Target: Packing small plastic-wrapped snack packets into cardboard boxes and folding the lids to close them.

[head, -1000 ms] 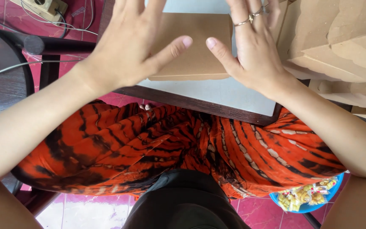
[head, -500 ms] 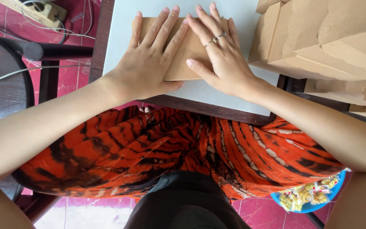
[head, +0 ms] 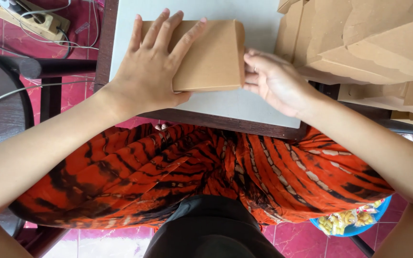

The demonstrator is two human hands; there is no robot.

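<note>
On grey tabletop (head: 225, 102) | left hand (head: 151, 71) flat on cardboard box (head: 211, 57) | right hand (head: 276, 81) gripping its edge | red tiled floor (head: 302, 236)

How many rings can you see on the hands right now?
1, on a finger of the right hand, beside the cardboard box. The left hand shows none; fingers hidden behind the box may carry more.

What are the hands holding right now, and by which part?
A flat brown cardboard box on the table. The left hand presses flat on its top; the right hand has fingers at its right edge.
</note>
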